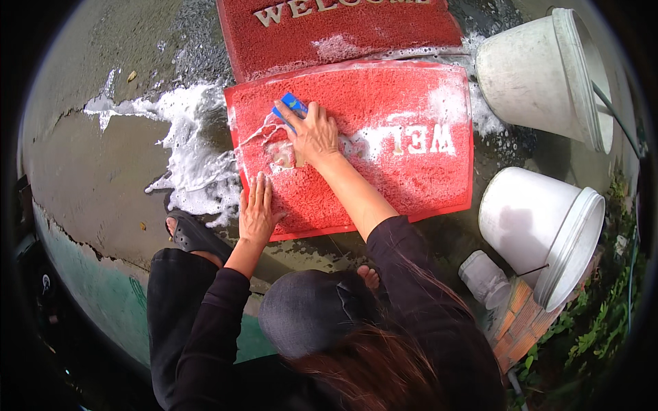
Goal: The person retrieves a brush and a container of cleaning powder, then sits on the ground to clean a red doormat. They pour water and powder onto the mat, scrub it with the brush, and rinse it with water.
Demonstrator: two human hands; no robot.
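A bright red doormat (pixel 384 181) with pale lettering lies on the wet ground before me, streaked with white suds. On its upper left part my right hand (pixel 317 137) grips a small blue block (pixel 293 108), pressing it against the pile. Whether the block is a brush or a sponge I cannot tell. Below and to the left, my left hand (pixel 256 211) rests flat on the mat's near left corner, fingers stretched out and holding nothing. Foam partly covers the lettering, and my right arm passes over some of the mat.
A darker red mat (pixel 343 34) lies just beyond. Thick foam (pixel 195 151) spreads over the concrete at left. Two white buckets (pixel 528 75) lie tipped at right, beside a small whitish container (pixel 484 279) and bricks (pixel 524 322). My sandalled foot (pixel 195 233) stands near the mat's left edge.
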